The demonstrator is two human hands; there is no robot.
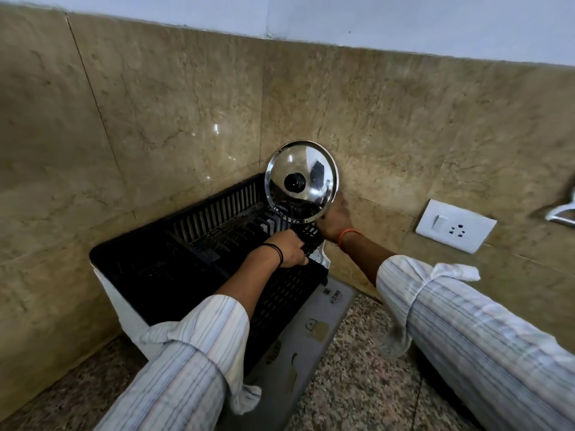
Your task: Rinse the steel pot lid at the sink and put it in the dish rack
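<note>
The steel pot lid [303, 171], shiny with a black knob at its middle, stands upright on edge at the far right corner of the black plastic dish rack [199, 219]. Its lower rim sits among the rack's slats. My right hand [334, 217] grips the lid's lower right rim. My left hand [292, 248] is closed on the rack's right rim, just below the lid. The sink is out of view.
The rack sits in a corner of brown marble walls on a white drip tray [124, 309] over a printed mat [314, 331]. Speckled granite counter [367, 377] lies in front. A white switch and socket plate [455, 226] is on the right wall, a steel hook [561, 213] beyond it.
</note>
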